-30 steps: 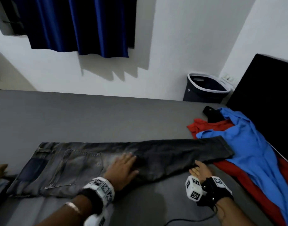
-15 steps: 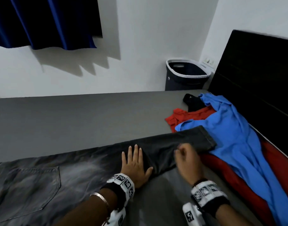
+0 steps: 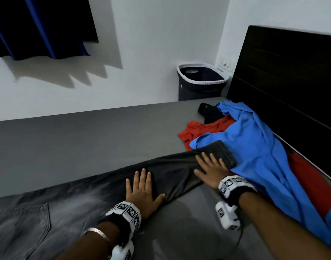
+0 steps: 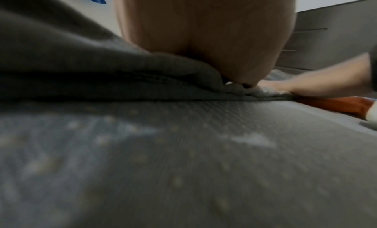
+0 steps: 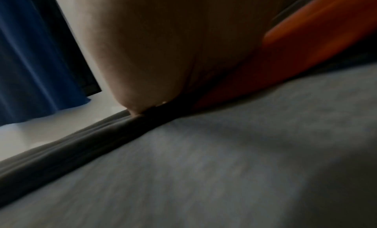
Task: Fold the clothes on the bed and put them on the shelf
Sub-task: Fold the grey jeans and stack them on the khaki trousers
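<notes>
Both hands [image 3: 142, 188] [image 3: 210, 169] flat atop the grey jeans [image 3: 86, 196] leg.

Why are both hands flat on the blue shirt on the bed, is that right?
Not quite. The head view shows the left hand and the right hand lying flat on the dark grey jeans, not on the blue shirt. The blue shirt lies beside them on the bed, under the jeans' cuff.

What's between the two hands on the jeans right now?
Only a bare stretch of the dark jeans leg separates the left hand and right hand, seen in the head view.
</notes>
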A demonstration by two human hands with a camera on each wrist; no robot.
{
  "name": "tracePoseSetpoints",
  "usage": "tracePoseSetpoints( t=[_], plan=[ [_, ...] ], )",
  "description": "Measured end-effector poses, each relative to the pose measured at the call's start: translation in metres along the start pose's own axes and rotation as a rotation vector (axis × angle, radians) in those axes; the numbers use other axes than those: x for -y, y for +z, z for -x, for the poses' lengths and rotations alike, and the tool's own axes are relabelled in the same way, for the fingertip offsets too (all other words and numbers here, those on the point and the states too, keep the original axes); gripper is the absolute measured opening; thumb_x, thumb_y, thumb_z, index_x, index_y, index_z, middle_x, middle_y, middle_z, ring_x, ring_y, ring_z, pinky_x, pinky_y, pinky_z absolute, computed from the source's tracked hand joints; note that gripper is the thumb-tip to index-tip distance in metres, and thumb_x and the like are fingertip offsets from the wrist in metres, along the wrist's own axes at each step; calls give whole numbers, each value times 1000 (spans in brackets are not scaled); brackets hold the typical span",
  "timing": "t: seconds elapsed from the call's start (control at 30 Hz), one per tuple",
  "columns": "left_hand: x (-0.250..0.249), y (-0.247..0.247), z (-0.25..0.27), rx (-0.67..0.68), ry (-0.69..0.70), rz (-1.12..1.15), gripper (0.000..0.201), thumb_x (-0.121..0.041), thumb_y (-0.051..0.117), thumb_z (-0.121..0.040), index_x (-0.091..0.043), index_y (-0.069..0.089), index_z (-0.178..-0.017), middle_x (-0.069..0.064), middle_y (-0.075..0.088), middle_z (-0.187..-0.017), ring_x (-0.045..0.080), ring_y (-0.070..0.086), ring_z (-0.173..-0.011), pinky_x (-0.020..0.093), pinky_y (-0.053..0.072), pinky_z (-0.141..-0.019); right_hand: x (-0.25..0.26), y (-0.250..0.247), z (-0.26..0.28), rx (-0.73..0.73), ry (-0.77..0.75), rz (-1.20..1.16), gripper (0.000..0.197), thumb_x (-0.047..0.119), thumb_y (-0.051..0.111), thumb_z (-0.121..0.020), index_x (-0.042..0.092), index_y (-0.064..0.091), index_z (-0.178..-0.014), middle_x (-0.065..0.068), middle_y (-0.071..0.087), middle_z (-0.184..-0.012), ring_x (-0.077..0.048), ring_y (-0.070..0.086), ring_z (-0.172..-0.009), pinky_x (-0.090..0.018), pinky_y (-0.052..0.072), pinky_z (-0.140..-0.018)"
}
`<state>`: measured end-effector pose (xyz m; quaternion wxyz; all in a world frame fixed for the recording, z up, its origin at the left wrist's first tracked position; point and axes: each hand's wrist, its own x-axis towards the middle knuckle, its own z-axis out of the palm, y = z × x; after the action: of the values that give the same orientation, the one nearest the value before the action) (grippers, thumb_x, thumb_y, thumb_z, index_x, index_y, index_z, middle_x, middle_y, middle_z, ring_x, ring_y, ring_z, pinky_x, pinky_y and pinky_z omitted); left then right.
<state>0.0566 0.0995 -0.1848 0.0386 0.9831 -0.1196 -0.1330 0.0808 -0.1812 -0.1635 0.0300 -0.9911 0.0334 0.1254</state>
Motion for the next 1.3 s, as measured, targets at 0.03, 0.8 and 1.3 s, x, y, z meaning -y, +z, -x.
tracePoseSetpoints(
  t=[0.03, 0.8, 1.3],
  plan=[
    [0, 1, -1, -6, -1, 3, 117, -78, -11, -56, -16, -9, -155, 4, -19, -162, 25, -21, -148, 53, -14, -117, -17, -3, -1, -4, 52, 5, 67, 62, 25, -97, 37, 2, -155, 8, -8, -163, -18, -5, -151, -42, -3, -121],
    [-4, -1, 2, 8, -24, 8, 119, -76, -13, -53, -16, -10, -155, 4, -20, -162, 26, -23, -148, 51, -23, -109, 58, -18, 41, -320, 769, -1890, 20, 16, 70, -86, 7, 55, -96, -7, 55, -81, -21, 52, -72, -23, 45, -48],
    [31, -65, 22, 231, -22, 1167, 70, -57, 40, -97, -11, 34, -149, 5, 31, -158, 21, 27, -146, 40, 16, -121, 102, -82, 54, -678, 258, -1740, 10, 12, 61, -88, 22, 63, -90, -6, 69, -102, -27, 66, -100, -46, 55, -88]
  ],
)
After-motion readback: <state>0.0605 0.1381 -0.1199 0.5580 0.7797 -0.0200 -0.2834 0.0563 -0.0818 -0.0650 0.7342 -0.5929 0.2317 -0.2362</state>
